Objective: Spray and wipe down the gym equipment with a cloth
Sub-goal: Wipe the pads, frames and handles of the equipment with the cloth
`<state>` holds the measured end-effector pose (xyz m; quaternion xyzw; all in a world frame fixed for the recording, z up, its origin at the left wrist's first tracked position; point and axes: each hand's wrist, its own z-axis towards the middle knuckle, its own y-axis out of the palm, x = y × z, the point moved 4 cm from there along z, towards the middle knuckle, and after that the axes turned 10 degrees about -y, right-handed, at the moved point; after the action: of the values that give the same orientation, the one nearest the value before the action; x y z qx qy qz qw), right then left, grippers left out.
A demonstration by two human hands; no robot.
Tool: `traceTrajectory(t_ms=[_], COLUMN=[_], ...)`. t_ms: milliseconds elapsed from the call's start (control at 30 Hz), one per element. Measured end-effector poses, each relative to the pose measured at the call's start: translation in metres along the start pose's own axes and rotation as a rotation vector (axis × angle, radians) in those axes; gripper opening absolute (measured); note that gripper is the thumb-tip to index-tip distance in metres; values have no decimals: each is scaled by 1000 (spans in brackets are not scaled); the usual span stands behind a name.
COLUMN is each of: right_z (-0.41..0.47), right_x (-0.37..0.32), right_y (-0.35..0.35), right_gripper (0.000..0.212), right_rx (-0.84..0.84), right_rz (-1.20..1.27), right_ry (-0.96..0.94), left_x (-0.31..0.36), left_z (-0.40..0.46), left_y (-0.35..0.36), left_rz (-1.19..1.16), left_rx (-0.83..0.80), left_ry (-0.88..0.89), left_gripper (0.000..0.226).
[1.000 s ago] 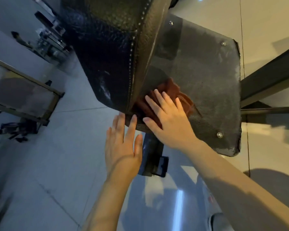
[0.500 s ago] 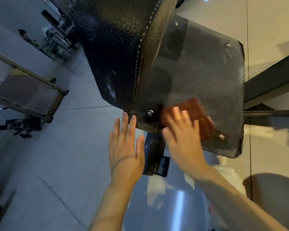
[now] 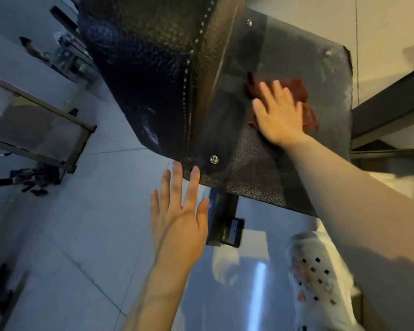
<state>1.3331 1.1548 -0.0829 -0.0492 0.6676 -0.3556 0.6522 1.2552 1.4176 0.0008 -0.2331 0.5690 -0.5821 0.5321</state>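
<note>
A black padded gym seat (image 3: 148,68) rises at the top centre, fixed to a dark textured backing plate (image 3: 261,177) with silver bolts. My right hand (image 3: 279,113) presses flat, fingers straight, on a reddish-brown cloth (image 3: 299,91) in the middle of that plate. My left hand (image 3: 179,211) is held open below the seat's lower corner, its fingertips at the plate's bottom edge. No spray bottle is in view.
A dark metal post and bracket (image 3: 225,218) hang under the plate. A dark frame beam (image 3: 392,101) runs off to the right. A glass-and-metal frame (image 3: 34,130) and other gym gear (image 3: 65,53) stand on the tiled floor at left. A white perforated shoe (image 3: 318,278) shows at the lower right.
My right hand has slid the cloth from the plate's lower edge, near the seat corner then the lower right bolt, up to its middle. My left hand has stayed at the bottom edge.
</note>
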Motion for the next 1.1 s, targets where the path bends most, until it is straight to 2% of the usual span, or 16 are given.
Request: traceTrajectory(t_ms=[67,133,167,233,300,367,433,633,833,933,1000,1100], right_z=[-10,-35,-54,-100,-131,-125,-100,-39,-18,-17,-8,4], right_x=[14,3,-10,-49,-78,-79,-68,-24,74,72,37,-40], right_y=[-3,2,9,28,42,44,35,14,-19,-23,-16,0], right_gripper=[55,54,53,54,56,56,55,63,54,53,52,53], right_rx=[14,40,56,57,-16,-100,-96,1,86,33,-5,-42], right_rz=[32,19,-2,-26,-15,-33,-71,-107,-2,43,-9,-36], right_ry=[117,119,63,-167,-400,-551,-612,-379,232,327,166,-266], left_x=[1,2,3,7,15,20,24,52,69,70,70,69], left_z=[2,-1,-3,-7,-11,-11,-7,11,41,42,42,42], left_y=[-1,1,1,1,-1,0,0,-6,6,11,11,14], left_rz=[-5,-61,-107,-189,-193,-157,-135,-44,109,84,76,53], left_rx=[8,16,20,31,70,99,120,172,111,205,294,357], left_ry=[-11,-39,-57,-75,-69,-75,-63,158,181,176,209,240], left_gripper=[57,56,56,54,53,52,52,52,52,50,46,45])
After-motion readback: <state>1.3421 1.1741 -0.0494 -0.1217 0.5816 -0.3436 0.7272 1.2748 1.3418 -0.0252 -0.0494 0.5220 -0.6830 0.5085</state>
